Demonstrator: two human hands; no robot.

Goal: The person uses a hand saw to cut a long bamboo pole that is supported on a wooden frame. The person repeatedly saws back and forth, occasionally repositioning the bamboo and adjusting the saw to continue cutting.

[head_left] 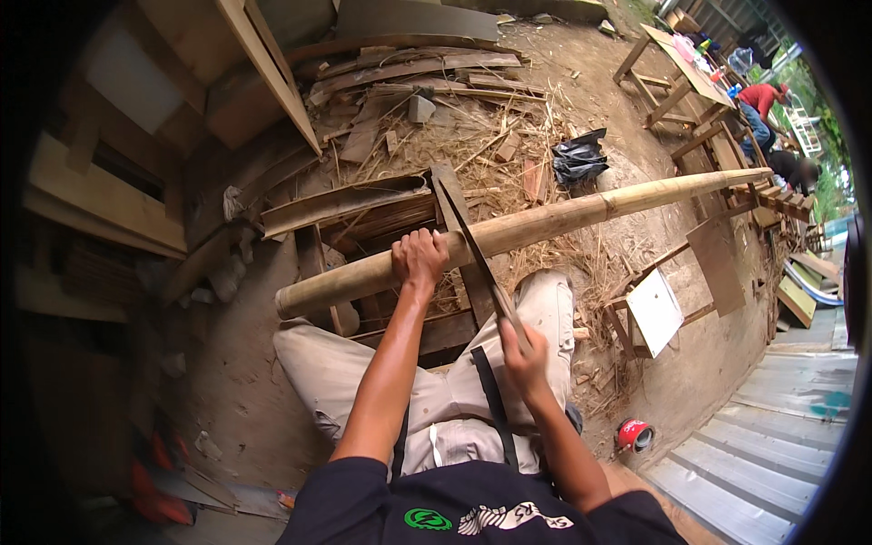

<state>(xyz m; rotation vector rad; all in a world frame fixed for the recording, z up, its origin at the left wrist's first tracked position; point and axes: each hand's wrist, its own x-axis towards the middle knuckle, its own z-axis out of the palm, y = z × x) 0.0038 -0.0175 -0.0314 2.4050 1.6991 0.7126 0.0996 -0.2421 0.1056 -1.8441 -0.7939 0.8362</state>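
Observation:
A long bamboo pole (590,211) lies slantwise in front of my knees, across a low wooden frame (476,289). My left hand (421,258) is closed over the top of the pole, left of the blade. In my right hand (525,360) is the handle of a long-bladed hand tool (479,257), seen nearly edge-on; whether it is a saw or a machete I cannot tell. Its dark blade points away from me and crosses the pole just right of my left hand. Where blade and bamboo meet is partly hidden.
Behind the frame lie scrap boards (418,68) and fibres. A black plastic bag (579,159) sits beyond the pole. To the right are a white panel (654,313), a red can (635,435) and metal sheeting (754,454). A person in red (758,100) bends near a table (686,68).

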